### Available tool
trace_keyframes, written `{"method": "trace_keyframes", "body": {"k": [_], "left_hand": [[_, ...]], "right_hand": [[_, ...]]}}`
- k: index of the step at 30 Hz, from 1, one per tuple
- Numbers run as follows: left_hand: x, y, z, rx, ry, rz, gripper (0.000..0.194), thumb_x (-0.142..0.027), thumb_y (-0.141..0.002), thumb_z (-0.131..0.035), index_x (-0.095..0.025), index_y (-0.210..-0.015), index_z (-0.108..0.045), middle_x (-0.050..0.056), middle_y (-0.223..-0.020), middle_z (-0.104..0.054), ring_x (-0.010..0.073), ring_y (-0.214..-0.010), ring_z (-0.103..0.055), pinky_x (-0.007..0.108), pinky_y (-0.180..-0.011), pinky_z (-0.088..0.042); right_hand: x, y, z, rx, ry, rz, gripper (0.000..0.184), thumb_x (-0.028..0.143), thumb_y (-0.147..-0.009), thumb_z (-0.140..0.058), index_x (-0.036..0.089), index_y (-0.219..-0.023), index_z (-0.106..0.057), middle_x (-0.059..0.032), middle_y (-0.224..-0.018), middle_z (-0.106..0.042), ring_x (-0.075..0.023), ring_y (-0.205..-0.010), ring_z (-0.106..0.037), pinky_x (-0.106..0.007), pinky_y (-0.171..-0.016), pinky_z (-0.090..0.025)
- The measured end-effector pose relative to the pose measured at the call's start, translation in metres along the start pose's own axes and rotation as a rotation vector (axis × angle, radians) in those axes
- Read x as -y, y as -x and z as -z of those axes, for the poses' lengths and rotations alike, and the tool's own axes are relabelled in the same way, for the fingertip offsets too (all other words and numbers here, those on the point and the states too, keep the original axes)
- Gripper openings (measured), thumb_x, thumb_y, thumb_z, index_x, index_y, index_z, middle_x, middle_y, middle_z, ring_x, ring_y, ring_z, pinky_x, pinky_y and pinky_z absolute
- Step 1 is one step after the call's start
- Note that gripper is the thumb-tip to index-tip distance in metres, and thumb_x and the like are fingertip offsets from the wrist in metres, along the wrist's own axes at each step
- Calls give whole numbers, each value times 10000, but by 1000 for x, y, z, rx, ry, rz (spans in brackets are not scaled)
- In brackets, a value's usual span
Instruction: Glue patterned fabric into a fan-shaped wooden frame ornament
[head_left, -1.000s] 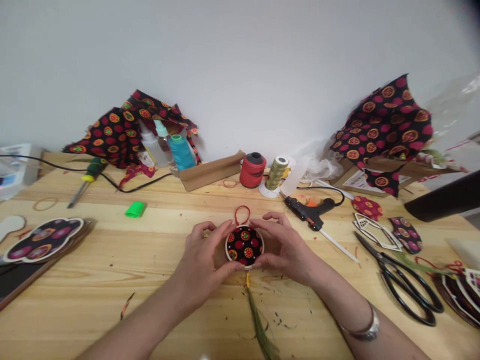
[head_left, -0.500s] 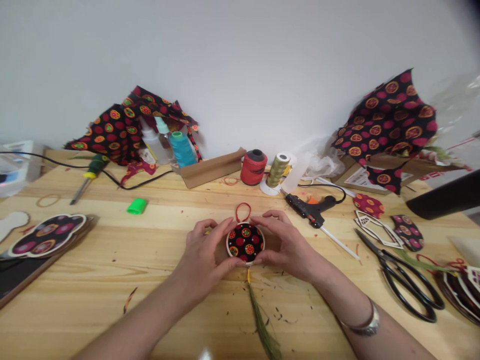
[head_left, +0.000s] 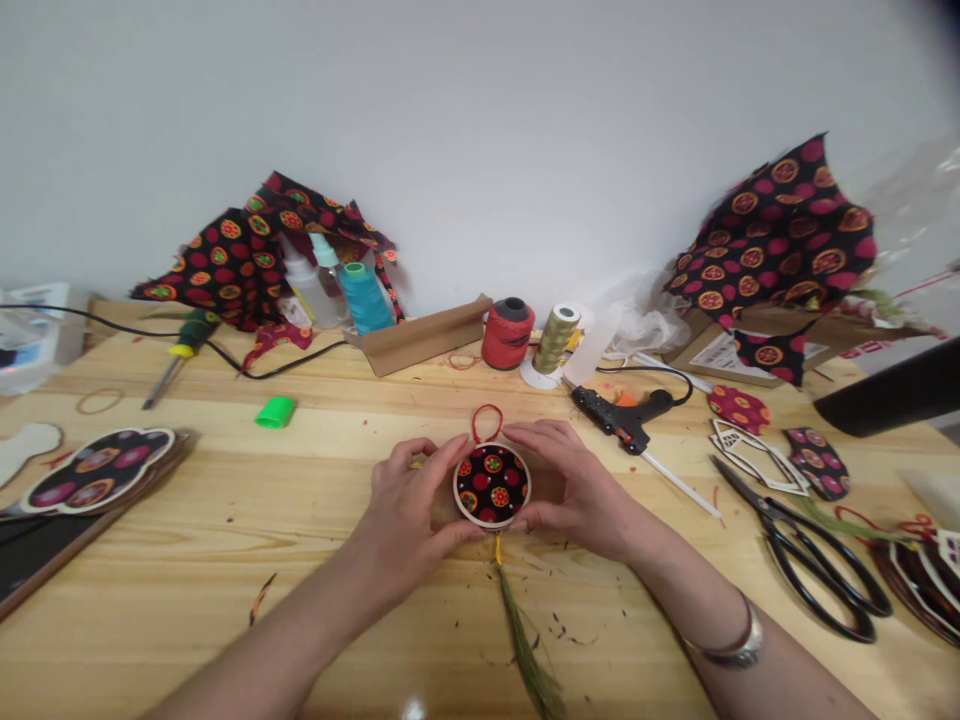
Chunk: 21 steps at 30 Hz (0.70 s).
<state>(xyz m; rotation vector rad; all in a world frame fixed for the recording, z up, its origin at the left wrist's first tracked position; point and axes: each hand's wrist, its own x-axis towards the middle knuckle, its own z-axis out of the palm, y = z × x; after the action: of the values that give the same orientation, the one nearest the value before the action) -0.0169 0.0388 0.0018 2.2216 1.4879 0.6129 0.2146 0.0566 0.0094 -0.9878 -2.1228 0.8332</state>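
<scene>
On my feed the round ornament (head_left: 492,487) sits patterned side up near the middle of the table (head_left: 150,610), red loop (head_left: 488,406) above, green tassel (head_left: 525,640) below. I see the left hand (head_left: 409,500) holding its left edge between thumb and fingers. The right hand (head_left: 581,490) curves round the right edge; I can't tell whether it grips. Beyond, I see a red spool (head_left: 508,335), a glue gun (head_left: 624,418) and scissors (head_left: 765,508).

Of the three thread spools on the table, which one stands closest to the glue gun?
The olive-green spool, near the nozzle of the glue gun. The red spool stands to its left, the blue spool farther left.
</scene>
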Motion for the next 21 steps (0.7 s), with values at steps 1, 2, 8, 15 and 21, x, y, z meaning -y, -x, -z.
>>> {"method": "trace_keyframes", "body": {"k": [1, 2, 8, 15, 21], "left_hand": [[0, 0, 0, -1, -2, -2, 726, -346, -714, -768, -216, -1345, -433, 117, -1283, -581, 312, -1178, -448, 521, -998, -362], [0, 0, 0, -1, -3, -4, 722, -344, -718, -766, -217, -1345, -432, 116, -1285, -582, 312, -1179, -448, 520, -997, -361], [-1, 1, 0, -8, -7, -4, 728, -344, -721, -763, -212, -1350, -422, 116, -1287, -586, 312, -1185, -443, 512, -992, -360], [0, 0, 0, -4, 3, -3, 752, -348, -706, -770, -244, -1356, -409, 89, -1268, -620, 324, -1166, -449, 530, -981, -347], [-3, -1, 1, 1, 6, -8, 769, -328, -713, -769, -253, -1370, -374, 67, -1284, -627, 317, -1162, -448, 519, -984, -334]], "right_hand": [[0, 0, 0, 1, 10, 15, 727, 449, -697, -782, 277, -1332, -472, -70, -1322, -534, -253, -1198, -432, -435, -1037, -356], [0, 0, 0, 6, 19, 24, 732, 448, -694, -785, 277, -1332, -469, -67, -1330, -530, -252, -1197, -431, -433, -1038, -354], [1, 0, -1, 44, 43, -21, 731, 394, -702, -796, 272, -1336, -455, -40, -1287, -576, -238, -1156, -423, -401, -1015, -364], [2, -1, -1, 58, 62, -48, 740, 378, -679, -816, 262, -1325, -474, -60, -1263, -593, -261, -1138, -437, -429, -1002, -356], [3, -1, -1, 67, 65, -54, 720, 353, -700, -803, 265, -1331, -467, -68, -1263, -593, -269, -1138, -438, -448, -992, -353]]}}
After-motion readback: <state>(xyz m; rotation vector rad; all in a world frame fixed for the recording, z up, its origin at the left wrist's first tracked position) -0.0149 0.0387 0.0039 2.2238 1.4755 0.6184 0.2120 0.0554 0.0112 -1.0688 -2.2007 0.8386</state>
